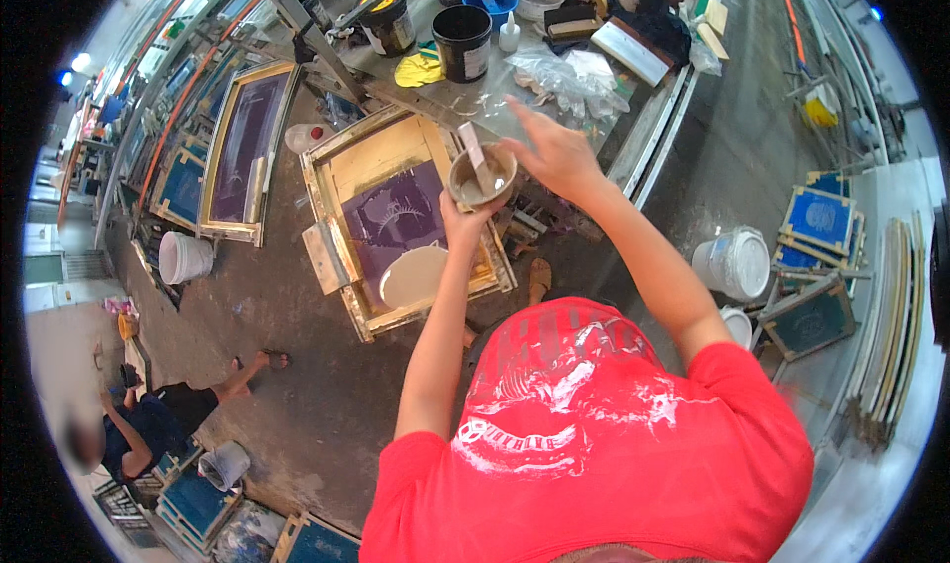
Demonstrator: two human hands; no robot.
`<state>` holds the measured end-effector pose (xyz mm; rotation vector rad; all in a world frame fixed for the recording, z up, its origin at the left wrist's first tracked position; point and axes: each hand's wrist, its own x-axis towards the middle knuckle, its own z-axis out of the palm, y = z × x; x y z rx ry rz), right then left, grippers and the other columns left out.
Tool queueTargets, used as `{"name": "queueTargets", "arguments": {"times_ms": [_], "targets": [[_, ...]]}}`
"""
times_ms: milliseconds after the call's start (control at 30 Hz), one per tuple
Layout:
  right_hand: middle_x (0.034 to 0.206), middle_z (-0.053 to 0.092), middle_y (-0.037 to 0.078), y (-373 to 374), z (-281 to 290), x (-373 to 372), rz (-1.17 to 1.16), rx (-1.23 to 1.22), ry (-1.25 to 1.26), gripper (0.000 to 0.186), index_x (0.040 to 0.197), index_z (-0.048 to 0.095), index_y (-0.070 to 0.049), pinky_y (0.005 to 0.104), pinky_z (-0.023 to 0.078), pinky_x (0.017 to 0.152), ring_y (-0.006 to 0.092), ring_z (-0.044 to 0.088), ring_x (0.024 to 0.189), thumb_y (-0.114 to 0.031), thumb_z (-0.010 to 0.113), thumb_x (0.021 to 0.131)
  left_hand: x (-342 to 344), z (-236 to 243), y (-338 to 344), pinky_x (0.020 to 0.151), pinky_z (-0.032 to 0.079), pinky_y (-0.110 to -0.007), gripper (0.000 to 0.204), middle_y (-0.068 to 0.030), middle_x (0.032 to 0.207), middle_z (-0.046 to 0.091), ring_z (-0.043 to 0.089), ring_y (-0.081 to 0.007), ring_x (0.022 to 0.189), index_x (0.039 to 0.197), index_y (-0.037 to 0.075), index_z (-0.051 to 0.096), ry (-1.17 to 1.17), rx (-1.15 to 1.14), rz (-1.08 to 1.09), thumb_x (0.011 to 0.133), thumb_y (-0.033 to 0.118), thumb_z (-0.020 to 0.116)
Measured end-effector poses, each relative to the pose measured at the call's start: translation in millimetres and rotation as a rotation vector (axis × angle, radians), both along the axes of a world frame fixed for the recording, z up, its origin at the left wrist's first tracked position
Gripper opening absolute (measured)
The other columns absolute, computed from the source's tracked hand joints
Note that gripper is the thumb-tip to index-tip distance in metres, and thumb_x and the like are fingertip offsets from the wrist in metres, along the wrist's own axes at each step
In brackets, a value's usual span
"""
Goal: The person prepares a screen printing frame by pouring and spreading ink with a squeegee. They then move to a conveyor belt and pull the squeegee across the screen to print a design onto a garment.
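Observation:
My left hand [467, 214] is wrapped round a small, stained cup [485, 185], which has a pinkish flat stick [470, 144] leaning in it. My right hand [549, 152] is just right of the cup with fingers apart and the index stretched toward the bench; whether its thumb touches the rim is unclear. Below them a screen frame [327, 227], edged in yellowish tape, lies tilted with a purple mesh [386, 212] bearing a light printed pattern. A rounded pool of beige paste [411, 278] covers the mesh's lower right part.
The bench [445, 98] carries tubs [462, 44], clear gloves [584, 93] and a yellow cloth [421, 71]. Another purple screen [247, 152] stands left. Buckets [732, 263] and blue screens [821, 217] are at right. Another person [148, 424] is low at left, near more screens.

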<state>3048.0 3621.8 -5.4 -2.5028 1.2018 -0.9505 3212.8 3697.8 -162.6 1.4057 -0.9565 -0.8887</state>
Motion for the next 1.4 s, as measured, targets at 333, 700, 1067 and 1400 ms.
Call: {"name": "queueTargets", "arguments": {"times_ms": [333,700,1067,1400], "targets": [[0.105,0.071,0.02,69,-68,-102,0.248,0.701,0.001,0.03,0.118,0.069,-0.006,0.04,0.053,0.082,0.0351,0.069,0.093,-0.024,0.063,0.095,-60,-28,-101,0.106,0.037,-0.05,0.13,-0.0231,0.142,0.04,0.042,-0.0418,0.128,0.156,0.007,0.027,-0.639,0.134,0.253,0.054,0.053,0.093],[0.114,0.066,0.016,106,-263,-38,-0.043,1.15,-0.18,0.055,0.139,0.054,-0.006,0.039,0.049,0.091,0.0273,0.064,0.103,-0.039,0.063,0.096,206,-62,121,0.105,0.038,-0.049,0.066,-0.0231,0.129,0.057,0.051,-0.0393,0.122,0.134,-0.002,0.053,-0.55,0.467,0.849,0.094,0.049,0.064],[0.137,0.057,0.021,27,-244,87,-0.572,0.908,-0.445,0.057,0.137,0.051,0.002,0.0436,0.04,0.105,0.0352,0.053,0.126,-0.045,0.043,0.105,353,-98,143,0.077,0.056,-0.033,0.035,-0.0097,0.101,0.073,0.069,-0.0177,0.087,0.116,-0.006,0.067,0.257,0.596,0.258,0.088,0.014,0.077],[0.109,0.063,0.025,31,-265,119,-0.682,0.549,-0.211,0.036,0.113,0.06,0.0,0.0524,0.043,0.089,0.0452,0.059,0.103,-0.032,0.046,0.103,242,-46,113,0.085,0.054,-0.045,0.045,-0.0198,0.105,0.071,0.067,-0.0395,0.098,0.123,0.011,0.066,-0.589,0.475,-0.52,0.079,0.016,0.077]]}}
